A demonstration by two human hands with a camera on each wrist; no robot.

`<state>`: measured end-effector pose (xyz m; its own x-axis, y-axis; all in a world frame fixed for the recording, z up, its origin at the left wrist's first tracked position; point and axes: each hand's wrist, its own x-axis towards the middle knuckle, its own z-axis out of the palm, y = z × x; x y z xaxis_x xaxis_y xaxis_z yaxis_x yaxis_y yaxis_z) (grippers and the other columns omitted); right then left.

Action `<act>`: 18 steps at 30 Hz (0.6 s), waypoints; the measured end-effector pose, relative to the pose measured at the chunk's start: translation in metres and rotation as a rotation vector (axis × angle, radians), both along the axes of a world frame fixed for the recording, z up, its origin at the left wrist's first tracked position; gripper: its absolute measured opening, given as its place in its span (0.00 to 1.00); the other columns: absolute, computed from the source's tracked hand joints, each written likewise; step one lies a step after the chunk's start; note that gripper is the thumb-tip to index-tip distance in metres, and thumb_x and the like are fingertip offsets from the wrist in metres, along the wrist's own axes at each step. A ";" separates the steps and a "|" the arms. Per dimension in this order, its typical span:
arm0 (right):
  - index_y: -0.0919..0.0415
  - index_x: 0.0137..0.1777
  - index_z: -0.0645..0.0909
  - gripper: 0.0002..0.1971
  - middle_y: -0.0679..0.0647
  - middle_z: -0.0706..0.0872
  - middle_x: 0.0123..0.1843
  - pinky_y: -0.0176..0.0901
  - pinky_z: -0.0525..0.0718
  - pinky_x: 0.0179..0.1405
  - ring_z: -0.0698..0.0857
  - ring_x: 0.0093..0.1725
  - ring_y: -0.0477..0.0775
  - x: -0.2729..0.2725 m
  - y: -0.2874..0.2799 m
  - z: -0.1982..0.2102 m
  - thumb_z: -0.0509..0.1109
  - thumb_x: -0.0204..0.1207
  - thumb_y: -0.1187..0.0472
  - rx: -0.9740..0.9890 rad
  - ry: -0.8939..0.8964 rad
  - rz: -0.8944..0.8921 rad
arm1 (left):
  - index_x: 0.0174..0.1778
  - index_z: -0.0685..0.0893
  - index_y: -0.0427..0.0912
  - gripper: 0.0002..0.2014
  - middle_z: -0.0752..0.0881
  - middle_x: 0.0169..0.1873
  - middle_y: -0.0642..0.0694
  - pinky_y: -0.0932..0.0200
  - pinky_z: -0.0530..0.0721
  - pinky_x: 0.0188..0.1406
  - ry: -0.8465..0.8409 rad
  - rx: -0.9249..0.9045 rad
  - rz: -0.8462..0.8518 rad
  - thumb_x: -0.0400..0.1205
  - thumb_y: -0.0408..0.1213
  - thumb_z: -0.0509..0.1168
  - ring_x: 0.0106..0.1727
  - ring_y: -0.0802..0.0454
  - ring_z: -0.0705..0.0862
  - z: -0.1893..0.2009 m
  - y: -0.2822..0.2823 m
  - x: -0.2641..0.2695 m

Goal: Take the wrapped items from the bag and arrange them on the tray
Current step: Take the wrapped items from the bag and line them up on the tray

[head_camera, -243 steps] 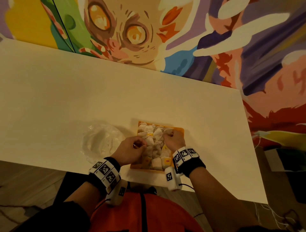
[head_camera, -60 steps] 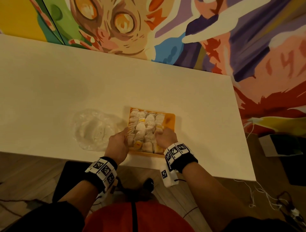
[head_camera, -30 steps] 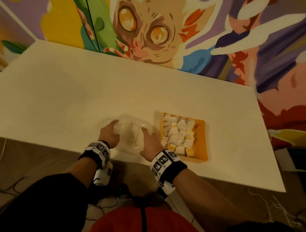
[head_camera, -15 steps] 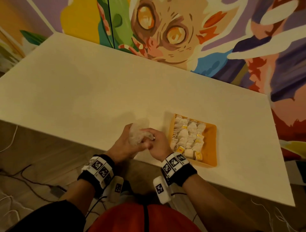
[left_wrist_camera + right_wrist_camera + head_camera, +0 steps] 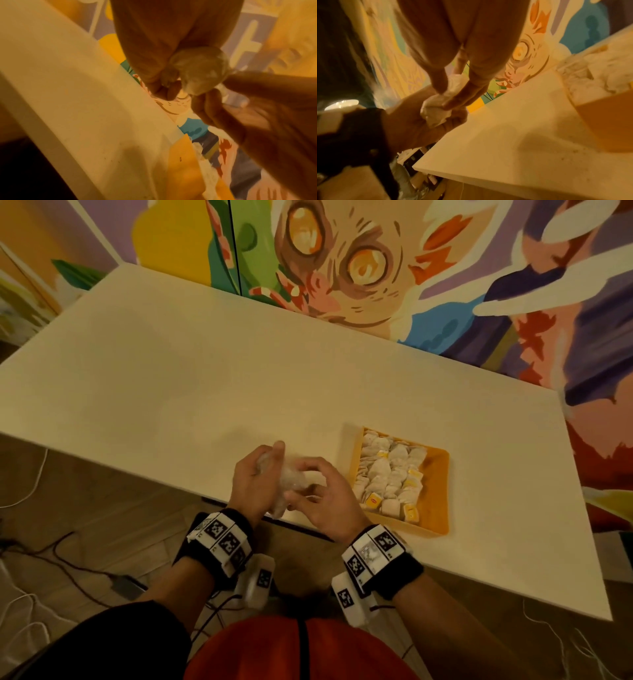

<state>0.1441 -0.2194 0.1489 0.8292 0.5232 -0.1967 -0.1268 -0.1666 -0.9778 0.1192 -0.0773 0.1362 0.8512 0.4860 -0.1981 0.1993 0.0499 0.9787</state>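
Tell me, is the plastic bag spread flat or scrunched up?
Scrunched up: the plastic bag is a crumpled wad gripped between the left hand and right hand.

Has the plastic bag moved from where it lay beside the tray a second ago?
Yes. The plastic bag is off the table, bunched between the left hand and right hand at the near edge, left of the tray.

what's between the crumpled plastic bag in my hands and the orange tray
Only the right hand gripping the plastic bag, then a bare strip of white table before the orange tray. The head view shows it.
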 end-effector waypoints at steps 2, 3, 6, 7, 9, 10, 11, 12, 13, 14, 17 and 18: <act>0.40 0.76 0.68 0.46 0.43 0.73 0.72 0.49 0.89 0.54 0.89 0.52 0.54 -0.004 0.000 0.004 0.86 0.61 0.63 0.023 0.028 0.062 | 0.40 0.78 0.29 0.31 0.83 0.35 0.27 0.44 0.86 0.35 0.081 -0.056 0.109 0.82 0.60 0.61 0.33 0.45 0.83 -0.003 0.003 0.000; 0.41 0.79 0.67 0.49 0.43 0.71 0.73 0.47 0.89 0.54 0.88 0.53 0.52 -0.004 0.000 0.004 0.87 0.59 0.63 0.021 -0.018 0.102 | 0.40 0.77 0.28 0.31 0.82 0.34 0.27 0.44 0.86 0.37 0.100 -0.111 0.129 0.83 0.60 0.60 0.33 0.45 0.82 -0.004 0.003 -0.001; 0.55 0.75 0.76 0.41 0.50 0.77 0.68 0.45 0.89 0.52 0.86 0.51 0.53 -0.004 0.005 0.002 0.86 0.60 0.66 0.001 -0.180 0.084 | 0.40 0.80 0.39 0.22 0.84 0.30 0.44 0.54 0.83 0.34 0.083 -0.299 0.070 0.86 0.55 0.58 0.34 0.49 0.84 0.002 0.001 -0.008; 0.59 0.72 0.79 0.36 0.53 0.80 0.65 0.43 0.89 0.52 0.87 0.49 0.54 -0.003 0.006 0.001 0.85 0.61 0.67 0.013 -0.190 0.033 | 0.43 0.81 0.42 0.19 0.85 0.33 0.47 0.55 0.83 0.35 0.044 -0.348 0.024 0.86 0.55 0.59 0.37 0.49 0.85 0.001 0.001 -0.011; 0.64 0.65 0.84 0.26 0.57 0.85 0.58 0.44 0.88 0.53 0.88 0.49 0.54 -0.002 0.006 -0.004 0.83 0.65 0.68 0.017 -0.177 -0.071 | 0.57 0.79 0.49 0.17 0.84 0.49 0.50 0.56 0.85 0.44 -0.037 -0.340 -0.108 0.80 0.57 0.64 0.49 0.49 0.86 -0.003 0.001 -0.020; 0.65 0.62 0.86 0.23 0.56 0.87 0.55 0.45 0.88 0.54 0.89 0.51 0.53 -0.002 0.005 -0.006 0.82 0.66 0.68 0.017 -0.150 -0.113 | 0.66 0.76 0.56 0.22 0.79 0.59 0.52 0.56 0.86 0.50 -0.056 -0.280 -0.188 0.77 0.58 0.65 0.56 0.51 0.85 -0.007 0.002 -0.026; 0.65 0.60 0.87 0.20 0.55 0.89 0.53 0.46 0.88 0.55 0.90 0.52 0.53 -0.002 0.005 -0.009 0.81 0.67 0.69 0.013 -0.108 -0.149 | 0.71 0.70 0.64 0.27 0.73 0.66 0.54 0.56 0.85 0.56 -0.062 -0.207 -0.270 0.75 0.58 0.66 0.63 0.53 0.82 -0.011 0.003 -0.031; 0.64 0.58 0.87 0.18 0.53 0.91 0.51 0.45 0.88 0.56 0.90 0.52 0.51 -0.003 0.004 -0.011 0.80 0.68 0.70 0.009 -0.073 -0.173 | 0.73 0.66 0.70 0.30 0.68 0.70 0.55 0.57 0.81 0.63 -0.050 -0.117 -0.352 0.75 0.58 0.66 0.69 0.55 0.77 -0.014 0.004 -0.037; 0.64 0.57 0.88 0.16 0.51 0.91 0.49 0.43 0.88 0.56 0.91 0.51 0.50 -0.004 0.002 -0.014 0.80 0.69 0.71 0.000 -0.049 -0.186 | 0.74 0.64 0.71 0.30 0.65 0.72 0.55 0.58 0.76 0.69 -0.043 -0.015 -0.435 0.76 0.57 0.65 0.74 0.56 0.71 -0.017 0.006 -0.041; 0.63 0.56 0.88 0.14 0.51 0.92 0.48 0.42 0.88 0.55 0.91 0.50 0.49 -0.006 0.000 -0.017 0.79 0.70 0.71 -0.013 -0.042 -0.191 | 0.75 0.63 0.70 0.30 0.65 0.72 0.55 0.60 0.70 0.73 -0.036 0.111 -0.513 0.78 0.56 0.64 0.77 0.57 0.65 -0.019 0.007 -0.045; 0.62 0.55 0.88 0.11 0.53 0.92 0.48 0.42 0.88 0.54 0.91 0.50 0.49 -0.013 -0.007 -0.028 0.78 0.73 0.67 -0.059 -0.022 -0.142 | 0.78 0.69 0.55 0.27 0.76 0.67 0.48 0.58 0.77 0.69 -0.049 0.362 -0.609 0.82 0.54 0.63 0.70 0.54 0.75 -0.028 0.017 -0.052; 0.60 0.55 0.88 0.11 0.52 0.92 0.49 0.42 0.87 0.55 0.90 0.51 0.48 -0.015 -0.010 -0.030 0.78 0.73 0.65 -0.076 0.010 -0.092 | 0.76 0.73 0.51 0.25 0.80 0.63 0.48 0.57 0.83 0.61 -0.042 0.357 -0.608 0.82 0.52 0.65 0.62 0.52 0.82 -0.030 0.020 -0.056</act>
<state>0.1287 -0.2291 0.1185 0.8709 0.4281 -0.2414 -0.1548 -0.2273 -0.9614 0.0633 -0.0570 0.1057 0.9959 -0.0489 -0.0765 0.0521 -0.3835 0.9221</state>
